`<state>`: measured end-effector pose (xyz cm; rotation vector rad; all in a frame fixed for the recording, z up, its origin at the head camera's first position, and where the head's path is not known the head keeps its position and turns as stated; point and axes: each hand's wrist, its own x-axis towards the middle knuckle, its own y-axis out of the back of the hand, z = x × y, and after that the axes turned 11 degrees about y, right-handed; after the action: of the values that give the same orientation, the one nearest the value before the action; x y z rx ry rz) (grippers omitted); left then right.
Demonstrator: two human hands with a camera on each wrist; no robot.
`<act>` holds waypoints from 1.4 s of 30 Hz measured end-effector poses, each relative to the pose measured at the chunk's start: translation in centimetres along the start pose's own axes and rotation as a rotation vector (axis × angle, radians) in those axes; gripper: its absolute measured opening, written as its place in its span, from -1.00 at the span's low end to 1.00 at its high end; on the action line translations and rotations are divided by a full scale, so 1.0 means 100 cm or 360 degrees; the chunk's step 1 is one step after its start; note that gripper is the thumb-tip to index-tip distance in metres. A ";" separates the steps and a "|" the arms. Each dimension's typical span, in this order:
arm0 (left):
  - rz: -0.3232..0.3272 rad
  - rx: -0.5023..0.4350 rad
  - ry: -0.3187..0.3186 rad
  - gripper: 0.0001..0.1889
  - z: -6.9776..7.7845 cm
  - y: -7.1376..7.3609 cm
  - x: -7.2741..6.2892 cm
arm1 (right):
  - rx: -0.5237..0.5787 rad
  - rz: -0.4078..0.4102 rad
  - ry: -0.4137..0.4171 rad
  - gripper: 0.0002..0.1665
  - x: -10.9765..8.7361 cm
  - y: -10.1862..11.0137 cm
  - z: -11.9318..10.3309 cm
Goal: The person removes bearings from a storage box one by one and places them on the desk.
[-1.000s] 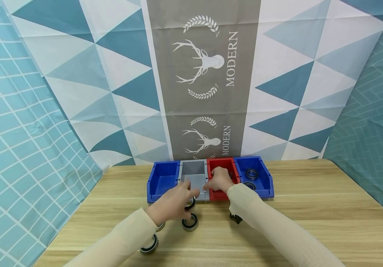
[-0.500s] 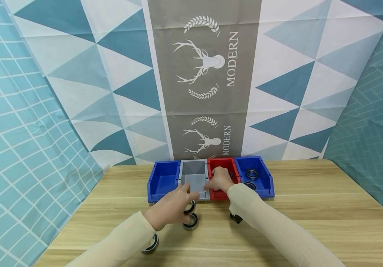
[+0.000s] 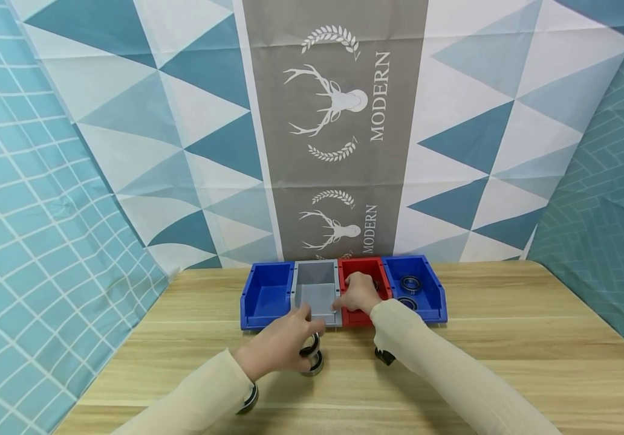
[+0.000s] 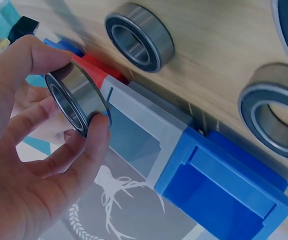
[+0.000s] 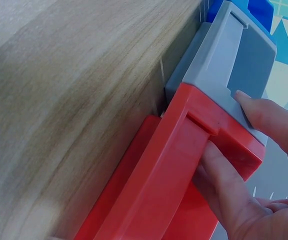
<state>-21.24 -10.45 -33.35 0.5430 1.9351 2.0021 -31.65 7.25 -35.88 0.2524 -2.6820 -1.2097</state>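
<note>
Patterned backdrop [image 3: 453, 103] at 12 o'clock, wood worktop [image 3: 508, 326] in front of it. On worktop's 12 o'clock side, row of 4 bins, 9 to 3 o'clock: blue bin [image 3: 269, 297], grey bin [image 3: 316, 296], red bin [image 3: 358, 318], second blue bin [image 3: 433, 315]. R hand [image 3: 362, 292] is over red bin; thumb touches grey bin's edge, other fingers dip inside red bin, tips hidden, so can't tell if it's grasping anything. L hand [image 3: 281, 345] is over worktop, grey bin at its 1 o'clock, thumb + fingers pinching a held bearing [image 4: 86, 86] by its outer rim. Held bearing sits at L hand's 3 o'clock in head view, tilted, clear of worktop, approx 6 o'clock of grey bin, not in it. Nearest loose bearing [image 4: 154, 35] lies on worktop at L hand's 4 o'clock, partly covered by held one in head view; L wrist view shows the 2 apart. Same view, 2 more on worktop: mid-edge bearing [image 4: 256, 120] at held one's 3 o'clock, corner bearing [image 4: 287, 25] at its 2 o'clock, cut by frame. Second blue bin has 2 thinner-looking rings [image 3: 419, 284], one at the other's 12 o'clock.
</note>
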 end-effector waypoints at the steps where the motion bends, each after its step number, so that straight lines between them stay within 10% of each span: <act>1: -0.0006 0.0003 0.0001 -0.55 0.001 0.000 0.000 | -0.0002 0.0001 0.0000 -0.24 0.000 0.000 0.000; 42: -0.0168 -0.0049 -0.0070 -0.55 0.012 -0.002 -0.015 | 0.0063 -0.0009 -0.0017 -0.20 0.000 0.000 0.002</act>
<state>-19.35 -10.05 -33.64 0.4628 1.8642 1.9351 -31.73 7.43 -36.04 0.2602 -2.7187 -1.1634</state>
